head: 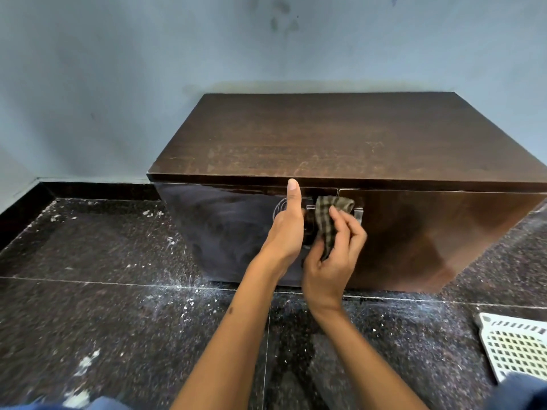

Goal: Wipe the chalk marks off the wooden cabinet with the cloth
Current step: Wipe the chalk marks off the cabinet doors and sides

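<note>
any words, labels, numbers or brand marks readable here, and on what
None can be read.
Cabinet top: faint chalk scrawls near the front edge, too smeared to make out.
Left door: curved chalk lines by the left hand, no letters.
Checked cloth in the right hand: pattern only.
White plastic basket: no label showing.

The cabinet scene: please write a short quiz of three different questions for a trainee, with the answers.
1. True or false: the cloth is held in the right hand.
2. Where is the white basket? A) on the cabinet B) on the floor, right side C) in the left hand
3. Fill in: the left thumb points ____.

Key: 1 true. 2 B. 3 up.
</note>
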Demonstrator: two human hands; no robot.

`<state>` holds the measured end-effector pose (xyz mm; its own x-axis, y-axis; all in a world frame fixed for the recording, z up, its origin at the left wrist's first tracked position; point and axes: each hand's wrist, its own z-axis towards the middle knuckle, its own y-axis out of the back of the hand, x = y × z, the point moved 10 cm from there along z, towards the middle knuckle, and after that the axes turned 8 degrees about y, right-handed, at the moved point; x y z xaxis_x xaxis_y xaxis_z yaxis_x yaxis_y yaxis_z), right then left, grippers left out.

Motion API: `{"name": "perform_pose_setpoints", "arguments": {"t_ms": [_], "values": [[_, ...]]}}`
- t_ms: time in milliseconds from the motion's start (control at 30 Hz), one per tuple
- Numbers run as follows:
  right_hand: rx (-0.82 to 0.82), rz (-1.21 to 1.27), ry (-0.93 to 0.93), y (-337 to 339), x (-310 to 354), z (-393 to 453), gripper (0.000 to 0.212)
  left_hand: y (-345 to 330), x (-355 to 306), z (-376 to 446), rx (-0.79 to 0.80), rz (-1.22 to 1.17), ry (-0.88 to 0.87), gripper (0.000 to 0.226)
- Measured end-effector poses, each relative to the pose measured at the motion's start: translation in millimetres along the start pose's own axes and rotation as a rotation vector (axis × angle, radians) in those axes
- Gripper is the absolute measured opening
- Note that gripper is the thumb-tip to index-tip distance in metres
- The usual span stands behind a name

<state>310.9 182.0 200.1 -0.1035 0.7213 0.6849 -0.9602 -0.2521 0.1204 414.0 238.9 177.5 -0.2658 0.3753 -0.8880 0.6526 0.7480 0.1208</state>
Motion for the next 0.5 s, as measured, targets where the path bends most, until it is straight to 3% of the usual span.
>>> {"name": "perform_pose_setpoints", "arguments": {"t_ms": [133, 233, 400, 500], "values": [[0.219, -0.038, 0.066, -25, -9, 5, 0.049, -6, 3, -1, 0.016, -0.038, 0.012, 0.123], [0.248, -0.041, 0.073, -25, -19, -8, 0.051, -6, 8, -2, 0.012, -0.071, 0.013, 0.126], [0.211, 0.011, -0.088, -22, -28, -17, 0.05, 2, 0, -8, -0.029, -0.17, -0.067, 0.083], [0.182, -0.049, 0.016, -25, -5, 3, 0.048, 9, 4, -9, -0.062, -0.175, -0.046, 0.105]]}}
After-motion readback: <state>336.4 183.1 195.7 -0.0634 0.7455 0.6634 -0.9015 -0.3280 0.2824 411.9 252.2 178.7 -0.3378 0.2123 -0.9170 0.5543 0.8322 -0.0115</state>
